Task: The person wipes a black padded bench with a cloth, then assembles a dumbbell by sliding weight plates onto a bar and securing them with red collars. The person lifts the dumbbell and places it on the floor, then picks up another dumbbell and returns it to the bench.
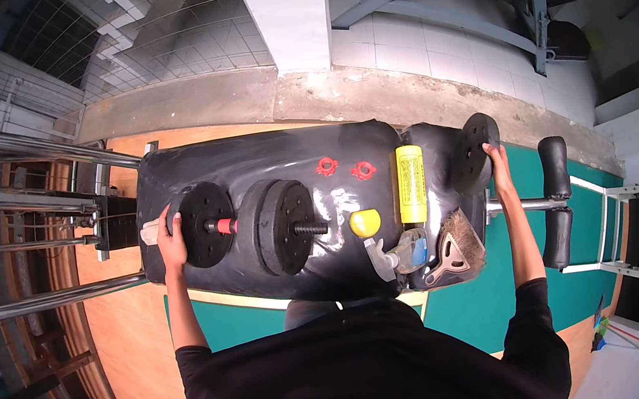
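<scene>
Nearest the person, along the near edge of the black padded bench (248, 161), lay a small brush (455, 249) with a dark triangular handle and, just left of it, a pale spray bottle (394, 254) on its side. A little farther in sat a round yellow cap (365, 222), with a yellow cylinder (410, 183) standing just right of it and two red star-shaped collars (345, 168) beyond. At the left end of the bench the dumbbell (253, 226) lay across the padding, black plates on either side of a red grip and its threaded end pointing right. The left hand (171, 242) was pressed against the outer face of the leftmost plate, fingers curled over its rim, gripping it. The right hand (498, 164) was closed on the edge of a loose black weight plate (473, 152), held tilted at the right end of the bench, well apart from the dumbbell. Both looked like stiff, heavy cast pieces that would not flex; the plate seemed best held by its rim, and the dumbbell by the red grip, since the slick padding might let it roll. Farther off stood the roller pads (558, 201), the metal rack (17, 220) and the tiled wall (428, 43).
</scene>
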Available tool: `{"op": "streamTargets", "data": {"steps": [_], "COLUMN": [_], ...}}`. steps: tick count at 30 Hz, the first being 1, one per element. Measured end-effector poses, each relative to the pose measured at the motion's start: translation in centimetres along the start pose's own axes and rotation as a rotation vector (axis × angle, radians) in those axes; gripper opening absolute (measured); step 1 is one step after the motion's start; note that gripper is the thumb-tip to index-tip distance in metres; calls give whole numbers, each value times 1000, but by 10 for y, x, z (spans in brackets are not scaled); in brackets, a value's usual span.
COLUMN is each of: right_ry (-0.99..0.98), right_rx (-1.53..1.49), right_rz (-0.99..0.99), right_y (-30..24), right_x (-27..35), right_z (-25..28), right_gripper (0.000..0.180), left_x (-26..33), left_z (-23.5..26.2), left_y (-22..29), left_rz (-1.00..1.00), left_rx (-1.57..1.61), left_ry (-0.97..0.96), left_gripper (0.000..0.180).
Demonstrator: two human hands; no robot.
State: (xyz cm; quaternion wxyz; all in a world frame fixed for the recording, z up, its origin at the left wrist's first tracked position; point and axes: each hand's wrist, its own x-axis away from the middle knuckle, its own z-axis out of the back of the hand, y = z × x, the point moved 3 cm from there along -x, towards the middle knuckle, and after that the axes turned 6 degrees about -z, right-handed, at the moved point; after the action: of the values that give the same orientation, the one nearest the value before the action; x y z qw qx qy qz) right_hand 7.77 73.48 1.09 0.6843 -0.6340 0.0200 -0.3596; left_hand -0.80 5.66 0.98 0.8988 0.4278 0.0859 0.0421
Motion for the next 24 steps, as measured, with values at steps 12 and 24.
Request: {"op": "streamTargets", "data": {"steps": [12, 24], "right_ry": [-111, -698], "right_rx": [-285, -303], "right_rz": [78, 32], "right_y": [-112, -160], "right_x": [142, 268], "right_z": [-132, -436], "right_gripper": [57, 51], "left_x": [-9, -12], "left_z": [-3, 1], "left_y": [-5, -72], "left_rz": [56, 380], "left_rx": [155, 1132], "left_ry": [-3, -492], "left_gripper": [42, 69]}}
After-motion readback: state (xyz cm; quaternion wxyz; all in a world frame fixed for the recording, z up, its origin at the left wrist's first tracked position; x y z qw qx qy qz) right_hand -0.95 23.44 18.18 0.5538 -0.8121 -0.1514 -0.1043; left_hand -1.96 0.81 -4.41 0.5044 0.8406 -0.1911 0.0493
